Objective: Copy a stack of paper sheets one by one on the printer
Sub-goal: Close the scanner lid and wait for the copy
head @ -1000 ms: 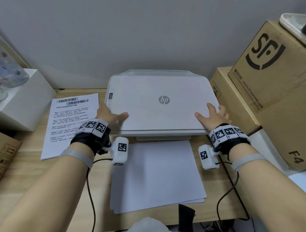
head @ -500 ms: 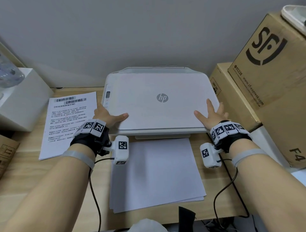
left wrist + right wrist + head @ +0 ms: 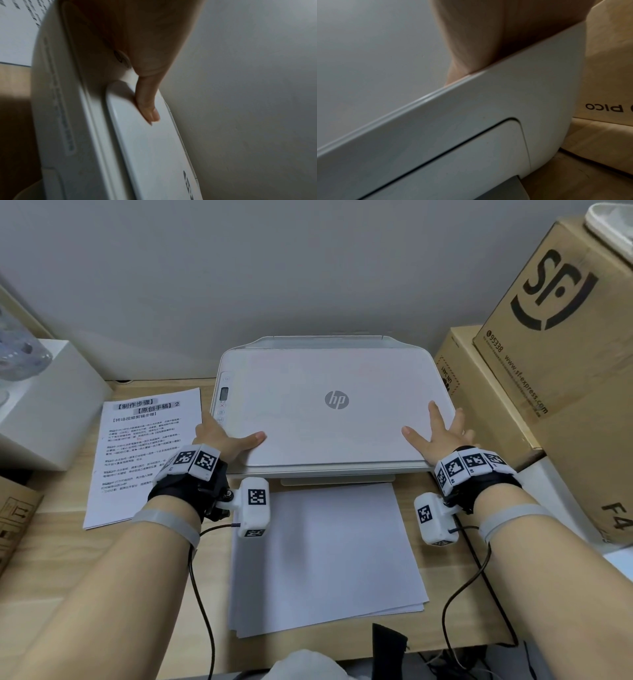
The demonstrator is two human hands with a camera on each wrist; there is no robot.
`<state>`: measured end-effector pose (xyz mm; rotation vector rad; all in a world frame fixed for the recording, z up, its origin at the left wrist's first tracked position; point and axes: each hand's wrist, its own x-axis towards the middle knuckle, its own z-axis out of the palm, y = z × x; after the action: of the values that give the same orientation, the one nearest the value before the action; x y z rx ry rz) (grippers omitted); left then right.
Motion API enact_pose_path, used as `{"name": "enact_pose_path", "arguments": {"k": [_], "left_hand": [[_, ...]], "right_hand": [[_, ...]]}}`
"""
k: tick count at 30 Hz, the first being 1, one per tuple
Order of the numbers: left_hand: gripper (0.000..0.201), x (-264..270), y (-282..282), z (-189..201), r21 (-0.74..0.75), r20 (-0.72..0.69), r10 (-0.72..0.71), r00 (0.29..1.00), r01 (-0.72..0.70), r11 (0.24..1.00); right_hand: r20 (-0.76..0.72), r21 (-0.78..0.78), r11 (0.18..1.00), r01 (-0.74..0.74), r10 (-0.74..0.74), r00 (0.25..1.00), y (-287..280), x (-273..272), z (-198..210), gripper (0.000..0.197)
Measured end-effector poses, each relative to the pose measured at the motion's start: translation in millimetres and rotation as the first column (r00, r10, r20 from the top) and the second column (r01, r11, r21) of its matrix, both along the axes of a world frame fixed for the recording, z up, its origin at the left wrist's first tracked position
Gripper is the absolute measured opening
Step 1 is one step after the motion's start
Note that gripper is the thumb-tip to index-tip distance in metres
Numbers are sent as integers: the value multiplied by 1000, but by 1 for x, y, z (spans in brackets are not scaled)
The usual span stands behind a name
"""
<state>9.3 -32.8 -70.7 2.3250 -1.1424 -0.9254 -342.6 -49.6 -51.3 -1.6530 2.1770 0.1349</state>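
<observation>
- On the wooden surface (image 3: 61, 570), against the wall, I see the white printer (image 3: 329, 378) with its lid (image 3: 308, 433) down flat.
- My left hand (image 3: 222, 440) lies at the lid's front left corner; its thumb (image 3: 147, 108) rests straight on top of the lid, and the other fingers are hidden from me.
- My right hand (image 3: 442, 436) lies at the lid's front right corner, fingers spread and straight on top, holding nothing.
- Blank paper stack (image 3: 329, 559): flat on the surface just in front of the printer, between my two wrists.
- Printed sheet (image 3: 144, 453): flat on the surface, just left of the printer, text side up.
- Cardboard boxes (image 3: 561, 337): stacked to the right of the printer, close beside it.
- White box (image 3: 44, 405): at the far left, well apart from the printer.
</observation>
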Motion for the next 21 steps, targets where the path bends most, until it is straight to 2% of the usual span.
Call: {"name": "enact_pose_path", "arguments": {"k": [21], "left_hand": [[115, 0, 0, 0, -13, -20, 8, 1000, -8, 1000]], "right_hand": [[-11, 10, 1000, -1, 1, 1000, 0, 1, 3, 79]]}}
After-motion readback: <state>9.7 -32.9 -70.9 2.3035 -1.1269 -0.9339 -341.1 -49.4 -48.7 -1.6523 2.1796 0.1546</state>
